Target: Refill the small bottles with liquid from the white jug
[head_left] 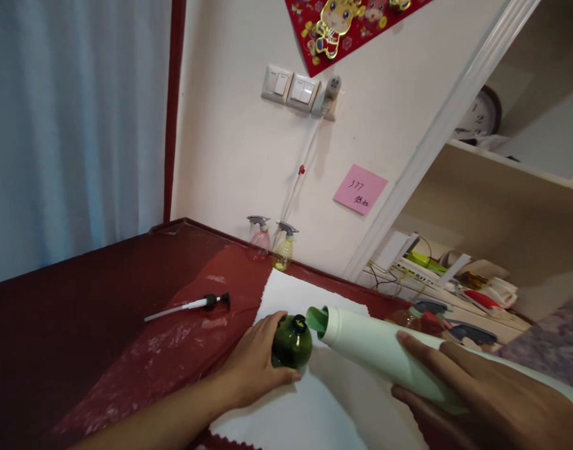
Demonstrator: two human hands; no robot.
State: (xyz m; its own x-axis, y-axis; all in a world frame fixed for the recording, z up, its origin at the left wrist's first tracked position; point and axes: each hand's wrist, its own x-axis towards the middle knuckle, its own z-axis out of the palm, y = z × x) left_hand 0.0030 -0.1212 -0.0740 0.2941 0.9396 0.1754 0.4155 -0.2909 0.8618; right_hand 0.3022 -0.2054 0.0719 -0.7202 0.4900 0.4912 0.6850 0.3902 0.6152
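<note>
My left hand (pixel 260 356) is wrapped round a dark green, round-bodied bottle (pixel 293 347) whose narrow mouth faces up. A long pale green bottle (pixel 375 344) lies tipped almost level in my right hand (pixel 483 387). Its green pouring spout (pixel 317 319) is right beside the dark green bottle's mouth; I cannot make out any liquid coming out. Under both hands lies a white sheet (pixel 314 406) with a scalloped edge. Left of them, a pump dispenser head (pixel 211 301) with a white tube rests on the dark red table (pixel 127 300).
Against the wall stand a pink spray bottle (pixel 260 240) and a yellow one (pixel 283 250). Clear plastic film (pixel 150 356) covers part of the table. More spray bottles (pixel 417 315) sit behind the pale green bottle. Shelves (pixel 511 165) holding a router and cables are at the right.
</note>
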